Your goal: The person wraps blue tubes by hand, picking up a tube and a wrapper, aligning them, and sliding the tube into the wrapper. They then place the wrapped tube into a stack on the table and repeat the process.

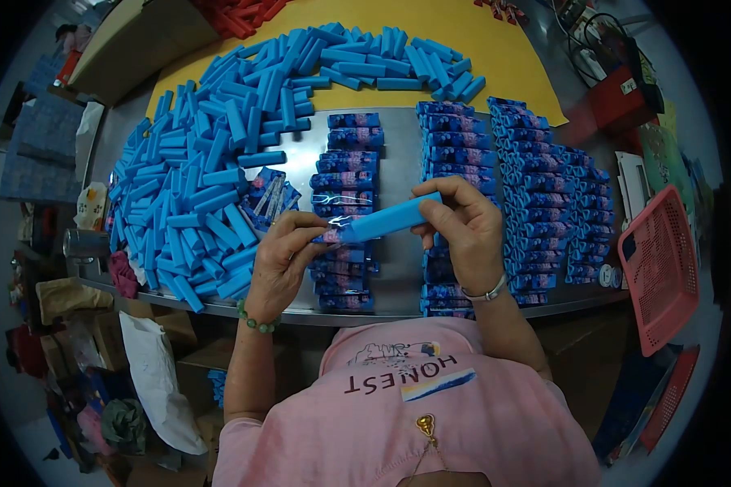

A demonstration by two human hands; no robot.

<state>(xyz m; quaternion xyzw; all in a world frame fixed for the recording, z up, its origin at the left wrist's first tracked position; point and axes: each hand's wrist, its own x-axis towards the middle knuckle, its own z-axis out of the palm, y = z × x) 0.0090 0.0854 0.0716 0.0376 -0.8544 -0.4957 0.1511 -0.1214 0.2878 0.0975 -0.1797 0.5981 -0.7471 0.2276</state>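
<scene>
Between my hands is a long blue block (394, 217), tilted up to the right, its left end at the mouth of a printed plastic sleeve (333, 235). My left hand (288, 253) pinches this dark blue and pink sleeve between thumb and fingers. The block's right end is gripped by my right hand (465, 230), thumb on the near side and index finger over the top. Below them runs a column of wrapped blocks (345, 162). Beside my left hand lies a small pile of flat printed sleeves (270, 197).
A large heap of bare blue blocks (187, 174) spreads over the left and back of the metal table (398, 280). More wrapped blocks (536, 195) stand in columns to the right. A pink basket (662, 268) is at the right edge, and a cardboard box (142, 49) at the back left.
</scene>
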